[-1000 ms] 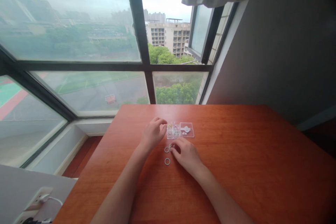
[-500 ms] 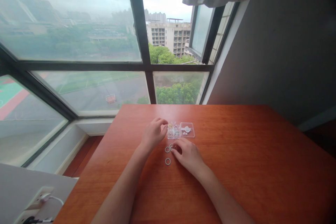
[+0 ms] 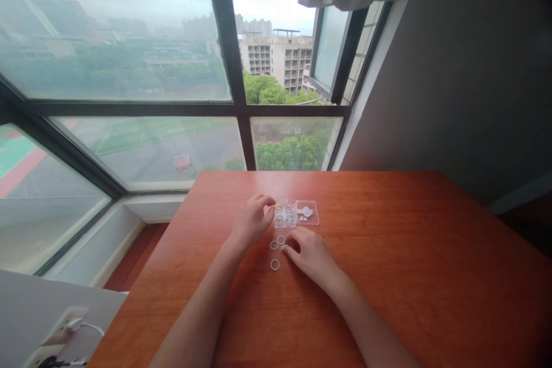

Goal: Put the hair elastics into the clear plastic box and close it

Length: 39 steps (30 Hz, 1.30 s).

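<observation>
A small clear plastic compartment box (image 3: 285,226) stands on the table with its lid (image 3: 314,221) folded out to the right. Silvery and yellowish rings lie in its compartments. My left hand (image 3: 253,217) grips the box at its left edge, fingers and thumb curled. In front of the box my right hand (image 3: 311,250) is closed in a pinch on a ring (image 3: 283,247) that shows partly at the fingertips. Left of those fingertips lie two pale rings, one ring (image 3: 271,246) beside another ring (image 3: 282,236). A third ring (image 3: 271,265) lies closer to me.
The reddish-brown wooden table (image 3: 401,276) reaches up to the window frame (image 3: 150,109). A grey wall (image 3: 431,98) rises on the right. A socket with a plugged-in white cable (image 3: 91,325) is at the lower left.
My right fingertips have drawn slightly back from the upper two loose rings, with a ring in the pinch. My left hand stays at the box.
</observation>
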{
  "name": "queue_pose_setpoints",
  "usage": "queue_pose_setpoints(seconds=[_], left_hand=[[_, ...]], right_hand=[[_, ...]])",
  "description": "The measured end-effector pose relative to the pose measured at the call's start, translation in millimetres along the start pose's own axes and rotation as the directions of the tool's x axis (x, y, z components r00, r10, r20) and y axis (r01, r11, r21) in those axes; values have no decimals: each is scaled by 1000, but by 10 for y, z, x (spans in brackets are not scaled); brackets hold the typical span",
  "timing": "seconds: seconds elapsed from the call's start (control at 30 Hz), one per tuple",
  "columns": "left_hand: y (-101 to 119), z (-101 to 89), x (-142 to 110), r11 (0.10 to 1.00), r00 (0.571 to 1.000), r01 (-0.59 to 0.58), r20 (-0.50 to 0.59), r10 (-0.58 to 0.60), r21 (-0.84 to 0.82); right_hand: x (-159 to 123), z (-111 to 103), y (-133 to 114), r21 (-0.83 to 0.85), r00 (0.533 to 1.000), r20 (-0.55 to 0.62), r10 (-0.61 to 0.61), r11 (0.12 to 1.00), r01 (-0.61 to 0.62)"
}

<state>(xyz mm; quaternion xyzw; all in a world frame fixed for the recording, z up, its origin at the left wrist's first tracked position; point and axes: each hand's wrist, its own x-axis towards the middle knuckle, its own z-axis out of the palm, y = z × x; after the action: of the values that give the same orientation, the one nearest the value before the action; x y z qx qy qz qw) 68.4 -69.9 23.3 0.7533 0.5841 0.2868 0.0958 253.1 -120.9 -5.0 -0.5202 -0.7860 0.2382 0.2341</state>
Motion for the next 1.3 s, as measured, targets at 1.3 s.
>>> queue_pose_setpoints(seconds=[1.3], left_hand=[[125, 203, -33, 984, 997, -80, -10, 79, -158]], right_hand=[[91, -125, 205, 119, 966, -252, 59, 992, -29]])
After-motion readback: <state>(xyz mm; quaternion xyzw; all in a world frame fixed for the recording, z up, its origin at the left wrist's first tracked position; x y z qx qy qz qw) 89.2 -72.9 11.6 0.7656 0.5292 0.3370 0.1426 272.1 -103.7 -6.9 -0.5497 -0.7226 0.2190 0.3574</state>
